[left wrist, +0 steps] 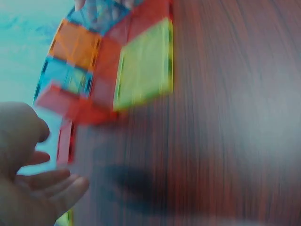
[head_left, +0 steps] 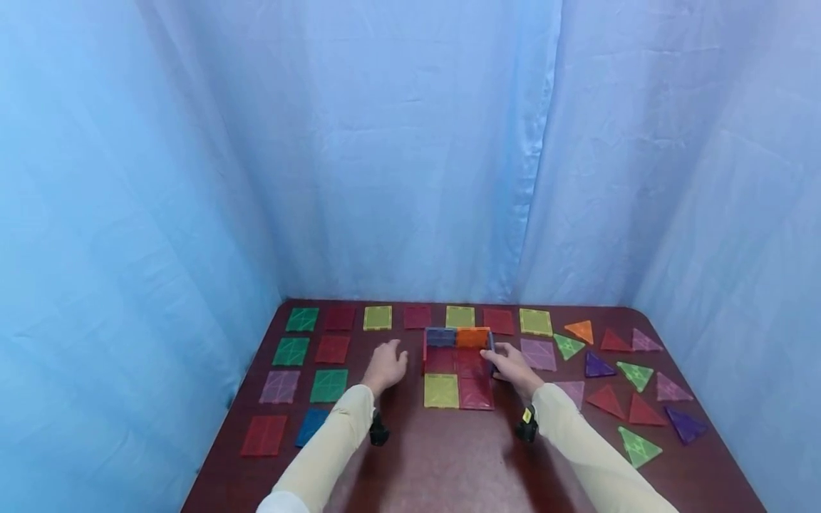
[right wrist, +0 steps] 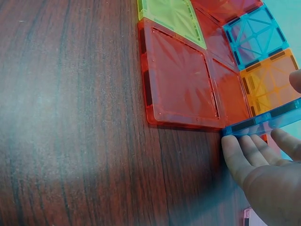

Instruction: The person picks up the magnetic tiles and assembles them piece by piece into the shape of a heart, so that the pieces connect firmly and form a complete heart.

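Several magnetic tiles form a small structure mid-table. Its flat base shows a yellow square tile (head_left: 441, 391) front left and a red square tile (head_left: 476, 393) front right. A blue tile (head_left: 440, 338) and an orange tile (head_left: 472, 338) stand upright along the back, and a red tile (left wrist: 66, 101) stands at the left. My right hand (head_left: 515, 368) holds the upright blue tile (right wrist: 268, 118) on the right side, thumb inside and fingers outside. My left hand (head_left: 386, 366) hovers left of the structure, holding nothing, fingers loosely extended in the left wrist view.
Square tiles lie in rows at the left, including a green tile (head_left: 329, 385) and a red tile (head_left: 264, 435). More squares, such as a yellow tile (head_left: 378, 318), line the back edge. Triangle tiles, including a purple triangle (head_left: 599, 365), spread over the right. Blue curtains (head_left: 398, 157) surround the table.
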Action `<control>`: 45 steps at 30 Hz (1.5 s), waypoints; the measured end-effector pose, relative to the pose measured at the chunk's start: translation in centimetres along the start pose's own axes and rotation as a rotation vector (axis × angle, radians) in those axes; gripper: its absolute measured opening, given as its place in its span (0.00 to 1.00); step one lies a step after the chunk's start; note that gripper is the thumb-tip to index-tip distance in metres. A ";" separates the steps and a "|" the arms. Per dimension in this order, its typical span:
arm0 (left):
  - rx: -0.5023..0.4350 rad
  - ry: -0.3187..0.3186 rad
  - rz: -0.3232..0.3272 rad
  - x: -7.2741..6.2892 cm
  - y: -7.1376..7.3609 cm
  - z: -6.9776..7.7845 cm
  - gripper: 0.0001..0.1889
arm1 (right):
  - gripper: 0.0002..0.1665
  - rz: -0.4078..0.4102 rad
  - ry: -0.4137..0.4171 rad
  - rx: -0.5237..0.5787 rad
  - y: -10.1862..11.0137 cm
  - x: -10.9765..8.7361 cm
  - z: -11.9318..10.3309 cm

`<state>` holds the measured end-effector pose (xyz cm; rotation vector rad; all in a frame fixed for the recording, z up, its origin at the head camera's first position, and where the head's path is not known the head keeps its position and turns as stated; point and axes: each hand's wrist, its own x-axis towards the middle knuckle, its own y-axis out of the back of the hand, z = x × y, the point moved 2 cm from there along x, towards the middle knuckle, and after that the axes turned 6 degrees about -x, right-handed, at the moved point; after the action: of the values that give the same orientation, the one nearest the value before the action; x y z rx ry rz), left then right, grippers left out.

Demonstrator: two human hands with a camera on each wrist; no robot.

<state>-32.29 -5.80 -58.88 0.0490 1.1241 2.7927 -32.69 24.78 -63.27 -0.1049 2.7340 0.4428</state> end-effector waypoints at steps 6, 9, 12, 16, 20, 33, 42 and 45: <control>0.365 0.103 0.153 -0.6 5.1 -4.5 0.20 | 0.40 0.028 0.014 -0.021 0.2 0.0 -0.5; 0.470 0.208 0.129 -1.4 6.9 -6.6 0.24 | 0.40 0.030 0.004 -0.036 0.2 -0.1 -0.4; 0.516 0.292 0.065 -2.4 7.7 -8.1 0.30 | 0.41 0.030 0.000 -0.039 0.2 -0.2 -0.2; 0.504 0.342 0.011 -3.2 7.5 -8.8 0.37 | 0.41 0.029 -0.004 -0.036 0.1 -0.2 -0.1; 0.456 0.343 0.019 -3.3 6.8 -8.7 0.34 | 0.40 0.029 -0.006 -0.040 0.0 -0.2 -0.3; 0.340 0.273 0.028 -2.9 5.0 -7.2 0.29 | 0.42 0.016 -0.013 -0.036 -0.3 -0.1 0.1; -0.239 0.228 -0.178 -2.3 3.0 -2.5 0.33 | 0.42 0.006 -0.006 -0.001 -0.3 -0.2 0.2; -0.402 0.261 -0.264 -2.5 1.8 -1.5 0.32 | 0.42 0.000 -0.006 0.015 -0.5 -0.1 0.3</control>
<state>-30.08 -8.46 -58.70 -0.4774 0.5364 2.7720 -32.43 24.44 -63.67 -0.1001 2.7314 0.4222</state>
